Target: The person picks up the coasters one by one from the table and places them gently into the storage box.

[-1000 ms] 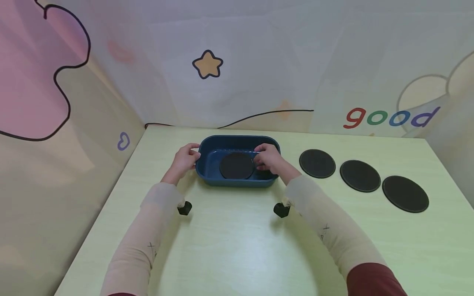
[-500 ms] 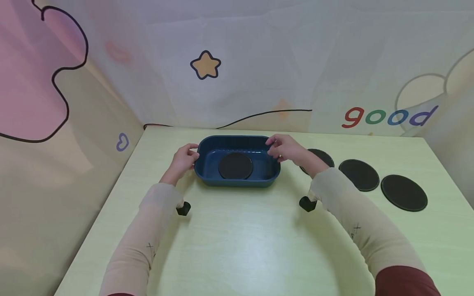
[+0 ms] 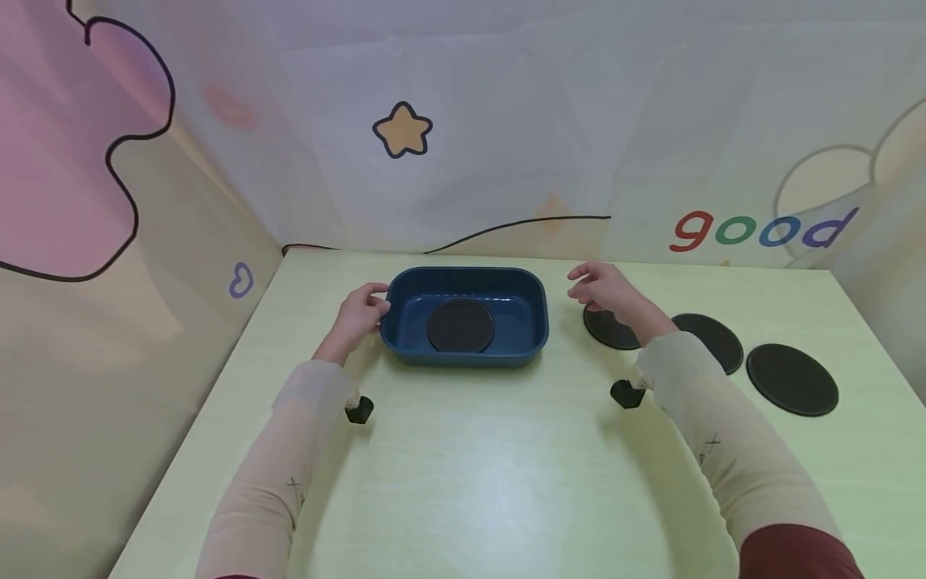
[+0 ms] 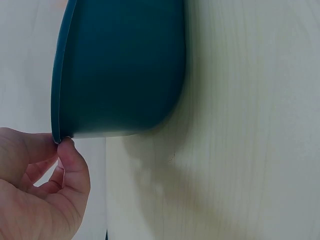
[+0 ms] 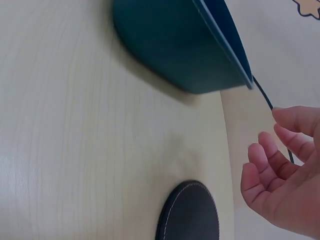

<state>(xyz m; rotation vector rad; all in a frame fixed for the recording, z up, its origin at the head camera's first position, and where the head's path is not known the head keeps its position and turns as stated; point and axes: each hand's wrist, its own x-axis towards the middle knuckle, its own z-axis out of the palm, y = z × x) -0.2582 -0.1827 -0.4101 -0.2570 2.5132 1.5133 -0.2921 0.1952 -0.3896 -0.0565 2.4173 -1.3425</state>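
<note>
A dark blue tub stands at the table's back middle, with one black round disc flat on its floor. My left hand pinches the tub's left rim, and the left wrist view shows the thumb against the rim of the tub. My right hand hovers to the right of the tub, fingers relaxed and holding nothing. It is over the nearest loose black disc. The right wrist view shows that open hand, the disc and the tub.
Two more black discs lie in a row on the right of the pale green table. Printed wall panels close off the back and the left side. A black cable runs along the back edge.
My right hand let go of the disc inside the tub, lifted past the right rim and moved right over the nearest loose disc. My left hand stayed on the left rim.
</note>
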